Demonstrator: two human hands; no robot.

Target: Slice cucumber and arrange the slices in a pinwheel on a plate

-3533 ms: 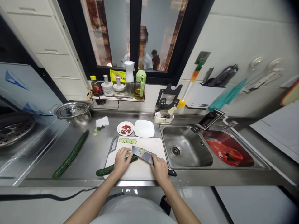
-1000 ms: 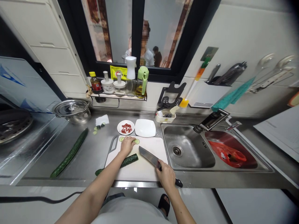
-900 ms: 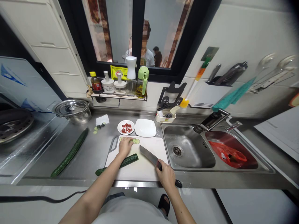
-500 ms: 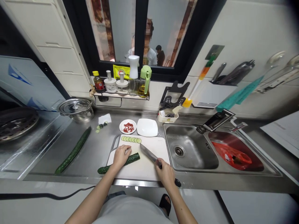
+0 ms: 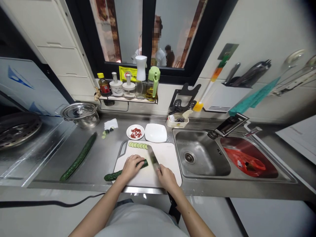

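Note:
My left hand (image 5: pixel 132 167) is closed over a cut cucumber (image 5: pixel 112 176), pressing it on the white cutting board (image 5: pixel 169 154). The cucumber's cut end points right and its other end reaches past the board's left edge. In my right hand (image 5: pixel 167 177) is a kitchen knife (image 5: pixel 153 158), its blade pointing away from me, just right of the cut end. A row of thin cucumber slices (image 5: pixel 138 145) lies along the board's far edge, close to the knife tip.
Beyond the board stand a plate of red pieces (image 5: pixel 135 132) and a white plate (image 5: pixel 155 133). A whole cucumber (image 5: pixel 79 158) and a lidded pot (image 5: pixel 81 114) are at left. The sink (image 5: pixel 204 158) lies right; a condiment shelf (image 5: pixel 128 99) hangs above.
My left hand has moved slightly right and closed over the cucumber. The knife has come left and turned more upright in the view, its blade nearer the cut end.

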